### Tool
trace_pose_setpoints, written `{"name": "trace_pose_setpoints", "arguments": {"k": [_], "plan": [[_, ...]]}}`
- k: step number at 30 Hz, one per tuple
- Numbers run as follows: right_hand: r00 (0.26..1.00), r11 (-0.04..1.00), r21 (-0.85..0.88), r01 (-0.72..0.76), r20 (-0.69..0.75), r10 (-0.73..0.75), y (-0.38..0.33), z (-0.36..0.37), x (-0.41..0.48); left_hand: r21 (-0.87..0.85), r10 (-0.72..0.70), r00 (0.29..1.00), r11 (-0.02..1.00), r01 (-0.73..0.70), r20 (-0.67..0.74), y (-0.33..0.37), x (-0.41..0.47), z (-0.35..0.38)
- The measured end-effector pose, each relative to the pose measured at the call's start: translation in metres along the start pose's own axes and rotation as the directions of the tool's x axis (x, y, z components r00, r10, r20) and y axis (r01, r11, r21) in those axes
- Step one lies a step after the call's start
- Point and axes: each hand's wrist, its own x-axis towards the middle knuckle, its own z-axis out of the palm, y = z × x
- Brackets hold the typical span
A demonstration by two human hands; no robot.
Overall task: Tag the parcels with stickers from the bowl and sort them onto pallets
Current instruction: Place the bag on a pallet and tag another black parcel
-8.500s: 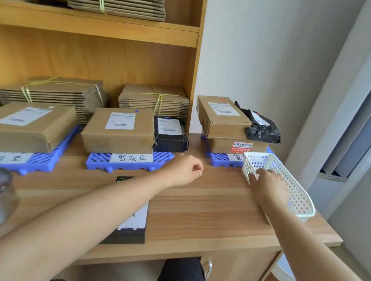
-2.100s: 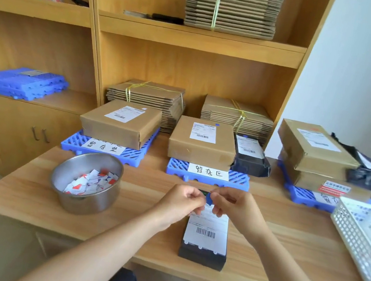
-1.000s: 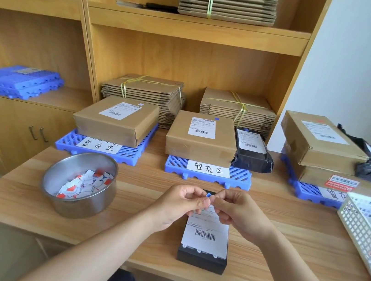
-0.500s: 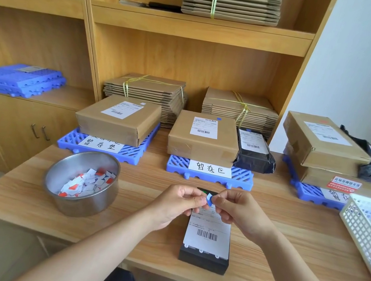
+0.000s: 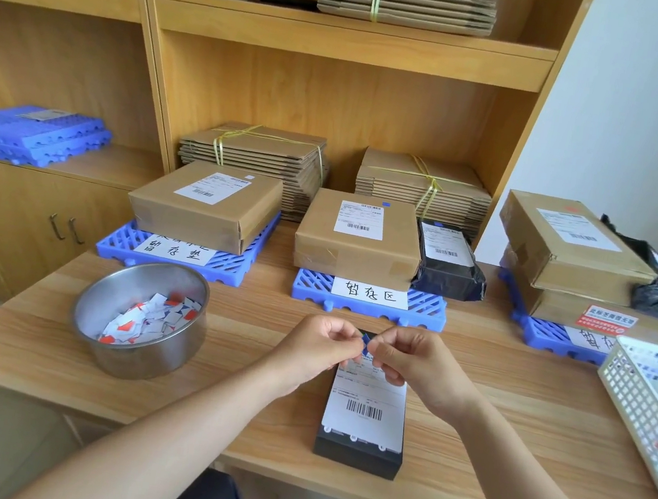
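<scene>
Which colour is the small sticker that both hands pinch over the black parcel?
The sticker is blue; the head view, the only one, shows it.

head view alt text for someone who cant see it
The left hand and right hand pinch a small blue sticker above a black parcel on a wooden table. A steel bowl of stickers sits left; parcels rest on three blue pallets behind.

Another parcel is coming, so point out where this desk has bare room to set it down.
Bare wood lies between the steel bowl and the black parcel, and a wider stretch lies between that parcel and the white basket. The back is crowded: three loaded blue pallets line it.
</scene>
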Motion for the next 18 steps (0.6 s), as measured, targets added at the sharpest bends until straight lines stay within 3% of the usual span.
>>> {"name": "trace_pose_setpoints", "arguments": {"k": [7,18], "plan": [[0.999,0.994,-0.108,0.027,-0.034,-0.031,0.002,-0.001,0.0,0.156,0.043,0.995,0.987,-0.028,-0.095,0.0,0.006,0.007],[0.995,0.988,-0.15,0.036,-0.092,-0.05,0.01,0.002,0.001,0.003,-0.003,0.993,1.0,0.004,-0.12,0.0,0.004,0.014]]}}
